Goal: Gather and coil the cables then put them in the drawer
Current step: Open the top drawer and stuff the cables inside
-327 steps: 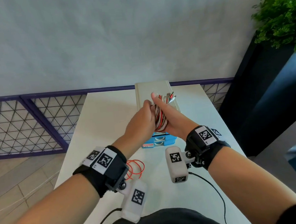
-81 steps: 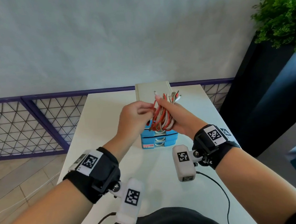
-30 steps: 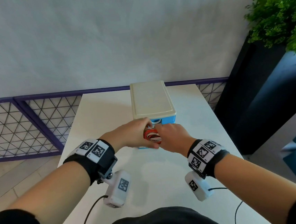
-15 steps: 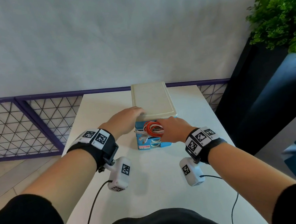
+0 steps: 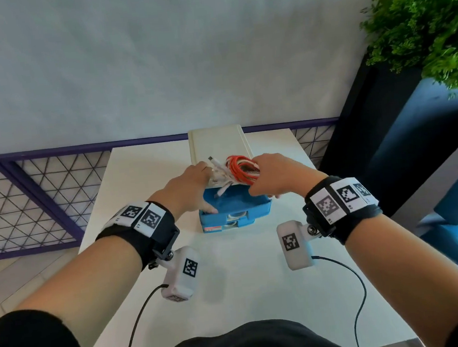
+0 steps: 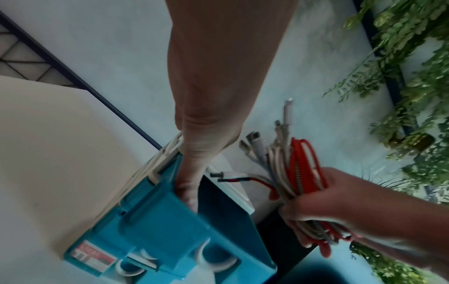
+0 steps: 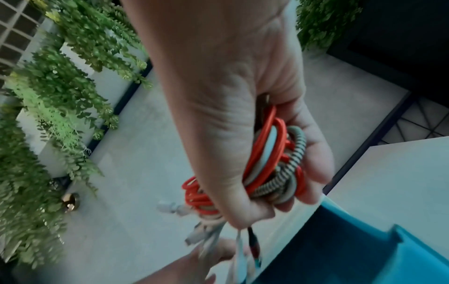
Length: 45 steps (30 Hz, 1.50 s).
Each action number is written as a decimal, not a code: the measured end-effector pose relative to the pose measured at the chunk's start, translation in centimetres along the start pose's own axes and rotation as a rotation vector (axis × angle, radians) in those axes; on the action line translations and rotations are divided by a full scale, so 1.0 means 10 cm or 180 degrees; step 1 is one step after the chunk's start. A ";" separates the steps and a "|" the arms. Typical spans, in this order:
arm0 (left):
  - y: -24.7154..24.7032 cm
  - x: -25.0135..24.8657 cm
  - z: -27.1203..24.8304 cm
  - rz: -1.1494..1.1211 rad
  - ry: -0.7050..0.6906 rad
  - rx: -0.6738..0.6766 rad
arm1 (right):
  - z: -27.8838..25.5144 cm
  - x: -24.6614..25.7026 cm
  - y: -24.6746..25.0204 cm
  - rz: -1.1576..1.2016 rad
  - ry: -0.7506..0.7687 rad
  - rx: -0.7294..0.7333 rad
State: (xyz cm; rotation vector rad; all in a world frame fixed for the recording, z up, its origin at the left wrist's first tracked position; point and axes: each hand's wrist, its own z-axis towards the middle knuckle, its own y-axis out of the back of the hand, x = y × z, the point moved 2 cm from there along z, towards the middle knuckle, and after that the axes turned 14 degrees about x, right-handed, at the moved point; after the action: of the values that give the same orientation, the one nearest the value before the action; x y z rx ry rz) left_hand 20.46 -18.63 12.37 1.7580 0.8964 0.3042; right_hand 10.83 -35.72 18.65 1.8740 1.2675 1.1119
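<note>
Red and white cables: light, floppy, springy coil, so clamp across all loops, as right hand does just above open drawer; left hand steadies it. Left wrist: left hand lies straight on drawer rim, plugs splay loose. Right wrist: fist wraps loops, braided strand inside.

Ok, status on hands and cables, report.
Left hand touching left wall of open drawer. Right hand gripping coiled cables just above drawer. Nothing visible blocking the drop.
</note>
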 end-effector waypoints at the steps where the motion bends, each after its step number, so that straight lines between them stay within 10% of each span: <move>1: -0.02 0.01 0.00 0.0110 -0.0013 0.0181 | 0.01 0.00 -0.01 -0.0023 -0.0144 -0.0094; 11: 0.05 -0.07 -0.21 -0.0516 -0.0151 0.0402 | 0.11 0.23 -0.46 -0.1495 -0.0683 0.0189; 32: -0.41 -0.14 -0.13 -0.0173 -0.0105 -0.0492 | 0.45 0.25 -0.66 -0.0053 -0.0396 -0.0089; 45: -0.49 -0.18 -0.21 0.0104 -0.0116 -0.0183 | 0.48 0.31 -0.94 -0.0760 -0.0921 -0.0286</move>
State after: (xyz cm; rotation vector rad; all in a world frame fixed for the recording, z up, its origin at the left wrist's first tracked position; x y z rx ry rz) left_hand 15.88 -17.80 9.14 1.7211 0.8261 0.3153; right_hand 11.74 -29.61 9.53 1.6931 1.2146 0.7309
